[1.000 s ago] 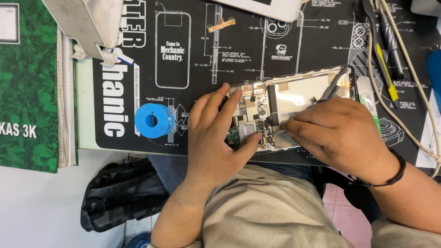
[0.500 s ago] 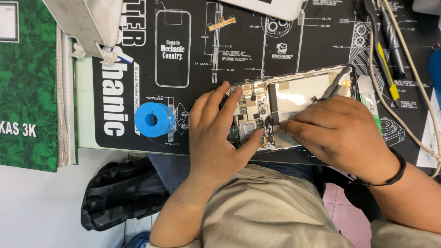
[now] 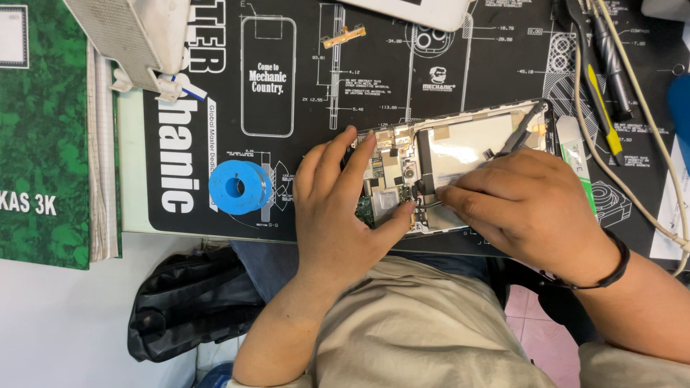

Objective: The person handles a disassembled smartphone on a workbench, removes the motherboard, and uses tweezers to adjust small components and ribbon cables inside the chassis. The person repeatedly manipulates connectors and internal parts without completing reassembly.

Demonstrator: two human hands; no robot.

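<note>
The opened phone (image 3: 460, 169) lies on the black mat (image 3: 302, 208) at the table's near edge, its board and cables bare. The left hand (image 3: 341, 208) steadies it — fingers spread over the left end, thumb pressed to the lower rim. The right hand (image 3: 528, 208) pinches a thin tool near the black cable by the board; the tip is too small to make out. This looks like connector work in mid-step, calling for a small, light touch while the frame stays pinned. A blue tape roll (image 3: 239, 187) sits apart, left.
</note>
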